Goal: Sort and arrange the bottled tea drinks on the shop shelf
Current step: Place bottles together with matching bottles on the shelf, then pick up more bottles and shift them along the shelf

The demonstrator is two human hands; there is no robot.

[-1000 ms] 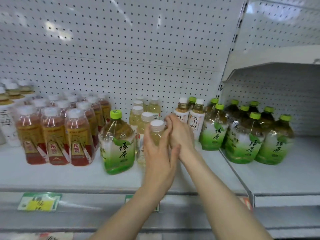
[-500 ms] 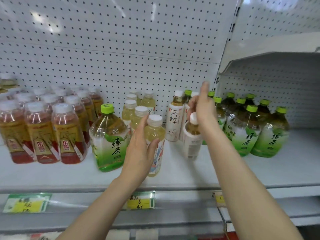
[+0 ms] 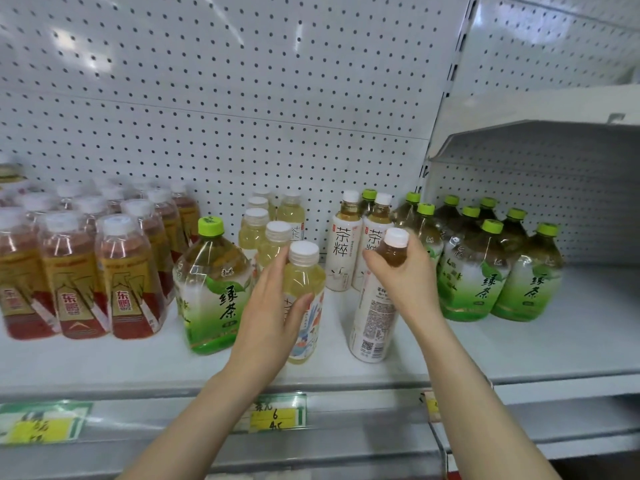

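My left hand [image 3: 268,313] grips a pale yellow tea bottle [image 3: 306,289] with a white cap, standing near the shelf's front edge. My right hand [image 3: 405,271] holds the neck of a white-labelled brown tea bottle [image 3: 372,320], which stands tilted a little, its back label facing me. Two matching white-labelled bottles [image 3: 343,244] stand upright just behind it. A row of pale yellow bottles [image 3: 258,223] runs back behind the left one. One large green tea bottle [image 3: 211,289] stands alone just left of my left hand.
Several red-labelled tea bottles [image 3: 121,278] fill the shelf's left part. A group of large green tea bottles [image 3: 485,268] stands at the right across the shelf joint. The white shelf [image 3: 571,341] has price tags [image 3: 277,414] on its front rail. A pegboard wall closes the back.
My right hand left the pale bottle, reached right to the white-labelled bottle, and brought it forward toward the shelf front. My left hand stayed on the pale yellow bottle.
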